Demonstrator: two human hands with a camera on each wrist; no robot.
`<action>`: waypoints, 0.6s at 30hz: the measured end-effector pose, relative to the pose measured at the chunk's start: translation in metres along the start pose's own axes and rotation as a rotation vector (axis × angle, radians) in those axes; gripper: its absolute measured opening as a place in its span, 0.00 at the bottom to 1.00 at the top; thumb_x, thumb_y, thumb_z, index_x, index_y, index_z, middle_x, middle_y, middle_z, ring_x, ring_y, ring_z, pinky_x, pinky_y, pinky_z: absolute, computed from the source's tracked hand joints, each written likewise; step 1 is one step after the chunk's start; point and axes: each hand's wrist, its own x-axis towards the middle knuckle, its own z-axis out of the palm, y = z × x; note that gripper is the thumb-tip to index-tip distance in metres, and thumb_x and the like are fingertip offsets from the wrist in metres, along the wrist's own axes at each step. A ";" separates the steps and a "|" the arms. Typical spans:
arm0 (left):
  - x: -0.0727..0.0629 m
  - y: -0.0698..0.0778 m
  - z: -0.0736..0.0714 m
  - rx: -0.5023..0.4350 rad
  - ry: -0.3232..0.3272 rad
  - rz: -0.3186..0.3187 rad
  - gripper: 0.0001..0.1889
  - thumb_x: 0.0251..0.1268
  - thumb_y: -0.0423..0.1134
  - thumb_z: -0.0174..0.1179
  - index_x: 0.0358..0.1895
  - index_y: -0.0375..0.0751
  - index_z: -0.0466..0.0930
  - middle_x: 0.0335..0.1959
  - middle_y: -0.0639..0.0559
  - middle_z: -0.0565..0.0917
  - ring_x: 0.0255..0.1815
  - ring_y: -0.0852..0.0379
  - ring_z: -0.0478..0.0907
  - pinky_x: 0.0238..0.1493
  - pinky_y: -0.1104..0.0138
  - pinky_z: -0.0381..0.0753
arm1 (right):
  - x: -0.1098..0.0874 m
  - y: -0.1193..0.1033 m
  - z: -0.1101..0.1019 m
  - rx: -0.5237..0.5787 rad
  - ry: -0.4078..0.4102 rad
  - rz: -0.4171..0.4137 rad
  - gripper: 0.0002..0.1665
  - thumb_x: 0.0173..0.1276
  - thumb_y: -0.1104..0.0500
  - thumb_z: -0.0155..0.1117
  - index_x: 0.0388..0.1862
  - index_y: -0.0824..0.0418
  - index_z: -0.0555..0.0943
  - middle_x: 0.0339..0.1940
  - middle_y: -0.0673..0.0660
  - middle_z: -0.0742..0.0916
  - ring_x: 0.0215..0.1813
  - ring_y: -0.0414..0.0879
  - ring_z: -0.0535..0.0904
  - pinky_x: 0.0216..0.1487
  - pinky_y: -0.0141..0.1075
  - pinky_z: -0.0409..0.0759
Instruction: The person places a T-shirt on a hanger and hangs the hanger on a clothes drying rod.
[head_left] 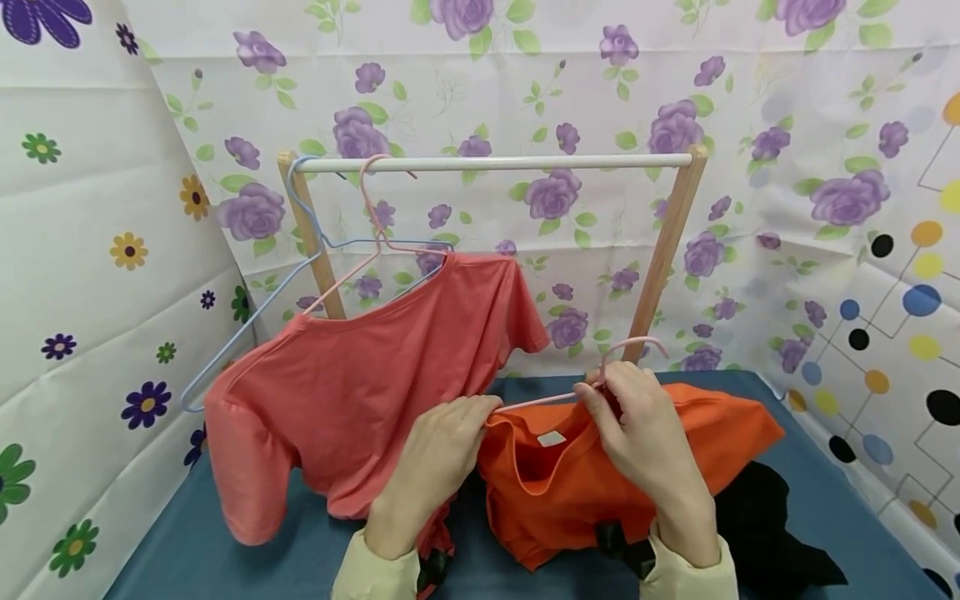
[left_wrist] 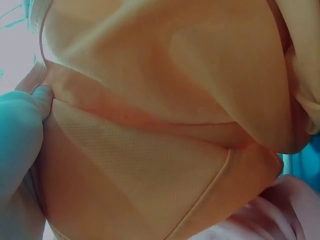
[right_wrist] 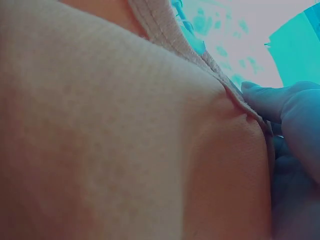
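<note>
In the head view an orange T-shirt (head_left: 566, 512) with a white neck label lies bunched at the front right. A pink hanger (head_left: 540, 402) runs partly inside its neck opening, its hook rising above the collar. My left hand (head_left: 442, 450) pinches the shirt's left neck edge by the hanger's arm. My right hand (head_left: 648, 429) grips the collar's other side, just below the hook. Through the left wrist view, the thumb presses the edge of the orange cloth (left_wrist: 135, 170). In the right wrist view, thumb and fingers pinch the neckline (right_wrist: 245, 107). The hanger's right arm is hidden.
Behind stands a rack with a white rail (head_left: 510, 163) and wooden posts (head_left: 667, 250). On it hang a blue hanger (head_left: 255, 321) and a coral T-shirt (head_left: 360, 392) on another pink hanger (head_left: 367, 192). Black cloth (head_left: 772, 525) lies on the blue-grey table (head_left: 172, 533).
</note>
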 end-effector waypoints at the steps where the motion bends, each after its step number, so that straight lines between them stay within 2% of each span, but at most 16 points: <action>1: 0.000 0.000 0.000 -0.003 0.001 -0.003 0.17 0.62 0.30 0.66 0.54 0.42 0.79 0.48 0.51 0.85 0.44 0.56 0.81 0.48 0.63 0.80 | 0.000 -0.001 0.001 -0.001 0.001 -0.013 0.11 0.61 0.67 0.70 0.32 0.56 0.76 0.25 0.42 0.71 0.27 0.36 0.65 0.37 0.34 0.61; 8: 0.000 0.006 0.001 -0.023 -0.027 -0.020 0.17 0.63 0.31 0.66 0.55 0.43 0.79 0.49 0.52 0.84 0.43 0.58 0.83 0.37 0.67 0.82 | 0.003 -0.006 0.009 -0.003 -0.012 -0.059 0.12 0.60 0.66 0.72 0.32 0.56 0.76 0.24 0.43 0.71 0.28 0.36 0.66 0.36 0.35 0.63; 12: 0.001 0.008 0.001 -0.031 -0.041 -0.023 0.17 0.63 0.30 0.65 0.54 0.42 0.79 0.49 0.50 0.84 0.43 0.57 0.83 0.38 0.65 0.83 | 0.004 -0.009 0.012 0.003 -0.029 -0.059 0.12 0.60 0.65 0.72 0.31 0.55 0.76 0.24 0.42 0.71 0.28 0.36 0.66 0.35 0.34 0.64; 18: 0.002 0.011 0.001 -0.054 -0.054 -0.022 0.14 0.66 0.31 0.62 0.54 0.43 0.78 0.46 0.53 0.84 0.39 0.60 0.82 0.36 0.68 0.82 | 0.005 -0.010 0.017 0.032 -0.059 -0.059 0.11 0.61 0.64 0.72 0.31 0.55 0.76 0.24 0.41 0.71 0.29 0.35 0.68 0.36 0.35 0.66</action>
